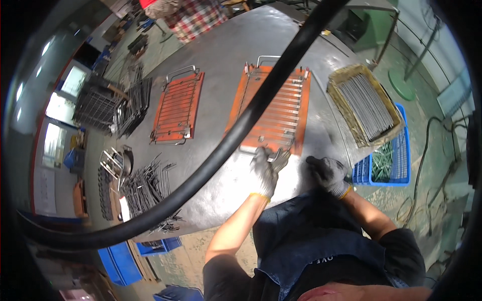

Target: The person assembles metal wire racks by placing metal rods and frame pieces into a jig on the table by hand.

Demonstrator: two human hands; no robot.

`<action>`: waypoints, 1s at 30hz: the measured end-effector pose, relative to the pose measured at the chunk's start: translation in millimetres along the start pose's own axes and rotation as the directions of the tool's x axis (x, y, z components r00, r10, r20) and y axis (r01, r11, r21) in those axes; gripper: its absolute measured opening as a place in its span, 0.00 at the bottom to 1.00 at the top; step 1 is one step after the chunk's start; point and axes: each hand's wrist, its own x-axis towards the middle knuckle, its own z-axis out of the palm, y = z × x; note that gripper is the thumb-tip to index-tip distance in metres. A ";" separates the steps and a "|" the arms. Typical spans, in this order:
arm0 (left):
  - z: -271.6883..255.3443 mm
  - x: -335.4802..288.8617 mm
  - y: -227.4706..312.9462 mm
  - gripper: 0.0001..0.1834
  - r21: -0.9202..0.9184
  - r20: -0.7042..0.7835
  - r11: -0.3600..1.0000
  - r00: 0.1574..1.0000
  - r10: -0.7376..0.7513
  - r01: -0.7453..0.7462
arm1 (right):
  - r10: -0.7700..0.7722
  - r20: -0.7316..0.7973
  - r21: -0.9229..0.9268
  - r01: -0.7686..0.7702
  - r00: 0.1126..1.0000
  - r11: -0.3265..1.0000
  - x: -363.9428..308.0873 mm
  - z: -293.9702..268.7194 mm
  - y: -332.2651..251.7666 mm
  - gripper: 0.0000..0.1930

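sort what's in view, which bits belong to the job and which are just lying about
Likely the job:
- larger orange board, left hand at its near edge
- smaller orange board
- boxed rods

Seemingly lying about:
- blue crate at right
- green round base on the floor

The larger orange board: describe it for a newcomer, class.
At the grey metal table, find the gloved left hand. The larger orange board lies directly ahead of it; unlike the smaller orange board, it is partly hidden by the black hose.

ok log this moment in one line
left hand at near end of larger orange board | right hand by its near-right corner | smaller orange board at left
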 end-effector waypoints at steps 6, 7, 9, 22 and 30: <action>43.8 121.1 21.3 0.16 0.023 0.015 1.000 1.000 0.011 -0.011 | -0.068 -0.074 -0.062 0.064 0.995 0.996 -0.4 7.4 -7.1 0.14; 40.6 136.1 35.8 0.16 0.018 -0.001 0.999 0.999 0.037 -0.037 | -0.091 -0.065 -0.046 0.088 0.994 0.995 0.5 8.0 -10.1 0.14; 33.1 153.2 61.9 0.17 0.416 0.030 0.904 0.995 0.093 -0.097 | -0.062 0.020 -0.057 0.063 0.998 0.996 3.2 5.3 -13.9 0.15; -175.2 94.5 244.8 0.21 0.015 -0.356 0.836 0.779 0.517 -0.548 | -0.154 -0.061 -0.106 0.147 0.986 0.984 1.9 8.5 -7.0 0.15; -79.1 80.8 114.4 0.26 -0.082 -0.309 0.913 0.881 0.359 -0.401 | 0.006 -0.039 0.055 -0.004 0.999 0.998 -3.3 5.3 -0.1 0.11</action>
